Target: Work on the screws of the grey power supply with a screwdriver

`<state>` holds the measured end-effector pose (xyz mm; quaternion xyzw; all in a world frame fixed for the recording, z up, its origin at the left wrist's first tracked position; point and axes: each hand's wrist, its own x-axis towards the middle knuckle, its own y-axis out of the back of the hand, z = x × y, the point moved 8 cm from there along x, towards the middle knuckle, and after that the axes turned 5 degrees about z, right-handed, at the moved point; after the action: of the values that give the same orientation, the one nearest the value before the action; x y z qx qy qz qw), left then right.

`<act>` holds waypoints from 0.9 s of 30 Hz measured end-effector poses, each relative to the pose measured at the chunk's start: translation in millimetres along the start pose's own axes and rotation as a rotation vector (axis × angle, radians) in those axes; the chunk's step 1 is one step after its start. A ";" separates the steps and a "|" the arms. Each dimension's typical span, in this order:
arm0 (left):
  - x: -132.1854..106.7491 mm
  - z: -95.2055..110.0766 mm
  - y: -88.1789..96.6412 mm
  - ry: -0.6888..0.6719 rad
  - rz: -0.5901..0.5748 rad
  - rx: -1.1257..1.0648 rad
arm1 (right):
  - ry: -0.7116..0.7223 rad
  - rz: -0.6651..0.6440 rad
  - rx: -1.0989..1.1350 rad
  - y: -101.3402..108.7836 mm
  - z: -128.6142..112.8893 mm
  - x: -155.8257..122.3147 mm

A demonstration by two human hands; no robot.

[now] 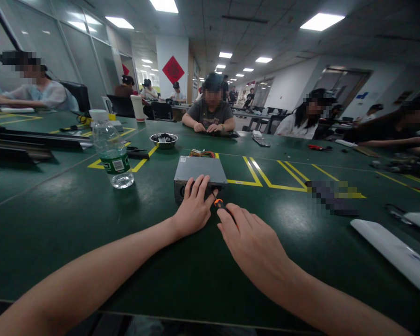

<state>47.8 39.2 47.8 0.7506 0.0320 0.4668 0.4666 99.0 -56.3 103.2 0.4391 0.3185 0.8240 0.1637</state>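
Observation:
A grey metal computer power supply unit (201, 169) rests on the green table, its bundled wires (202, 153) coming out at the back. My left hand (195, 207) holds it by the near side, fingers bent over the front top edge. In my right hand (250, 233) is a screwdriver (219, 204) with an orange and black handle, its shaft pointing at the right part of the unit's near face. The thumb of my left hand is close beside the shaft. Fingers hide the screwdriver's tip and part of that face.
A clear water bottle (114, 156) stands left of the unit, with a metal bowl of small dark parts (164, 140) behind. White casings (394, 252) lie at right. Yellow tape (276, 186) marks the green tabletop (143, 275). Across the table sits another person (210, 114).

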 end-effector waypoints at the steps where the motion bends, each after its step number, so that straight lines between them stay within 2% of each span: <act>1: 0.1 0.0 -0.1 0.000 -0.001 0.001 | 0.007 0.017 0.015 1.0 -1.2 0.2; 7: 0.2 -0.7 -2.7 -0.004 -0.010 0.019 | 0.088 0.054 -0.005 3.9 -8.3 0.4; 13: 0.1 0.1 -1.7 0.001 -0.024 0.011 | 0.005 -0.005 -0.034 -0.9 2.3 -0.1; 19: 0.8 0.4 -1.0 0.014 -0.017 0.019 | -0.048 0.063 -0.071 8.7 7.8 2.3; 22: 0.9 0.5 -0.7 0.019 -0.014 0.028 | -0.078 0.013 -0.074 7.2 12.4 3.5; 24: 1.0 0.5 -0.8 0.018 -0.019 0.028 | -0.084 -0.033 -0.060 3.4 12.7 3.3; 27: 0.7 0.0 -2.2 0.011 -0.032 0.018 | -0.049 -0.022 -0.047 2.0 7.7 2.0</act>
<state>49.0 40.7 46.6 0.7515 0.0508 0.4629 0.4673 104.3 -53.7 109.0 0.4514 0.2997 0.8185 0.1909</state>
